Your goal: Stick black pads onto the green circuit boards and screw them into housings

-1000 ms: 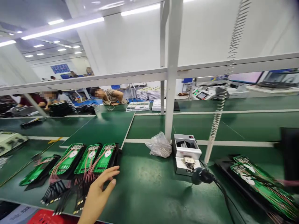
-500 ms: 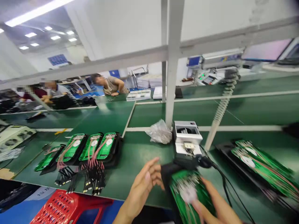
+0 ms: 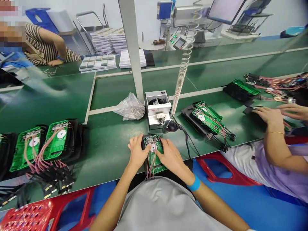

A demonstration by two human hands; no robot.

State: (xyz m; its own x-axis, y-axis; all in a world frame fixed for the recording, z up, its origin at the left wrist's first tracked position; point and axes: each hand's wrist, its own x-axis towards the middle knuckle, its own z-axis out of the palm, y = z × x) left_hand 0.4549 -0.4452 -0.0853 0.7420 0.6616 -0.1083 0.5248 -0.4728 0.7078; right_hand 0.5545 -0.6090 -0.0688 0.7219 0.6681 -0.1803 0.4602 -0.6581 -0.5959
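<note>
A green circuit board unit [image 3: 156,160] in a black case, with pink wires and a white disc, lies at the table's front edge before me. My left hand [image 3: 138,150] grips its left side, thumb near the white disc. On the right side my right hand [image 3: 171,154] holds the same unit, its thumb reaching over the board. Just beyond stands a white screw-feeding machine [image 3: 157,110], and a black cable plug [image 3: 169,126] is in front of it. A plastic bag of small metal parts [image 3: 133,109] rests left of the machine.
Similar green units [image 3: 56,139] with bundled wires lie at the left. More boards [image 3: 208,118] rest at the right, near another person's hands [image 3: 271,117]. A coiled hose [image 3: 182,75] hangs behind the machine. Red stools [image 3: 29,215] stand below the table edge.
The view has swung right and down. My left hand, apart from the unit before, now holds its left side. The unit has come to the table edge in front of my body.
</note>
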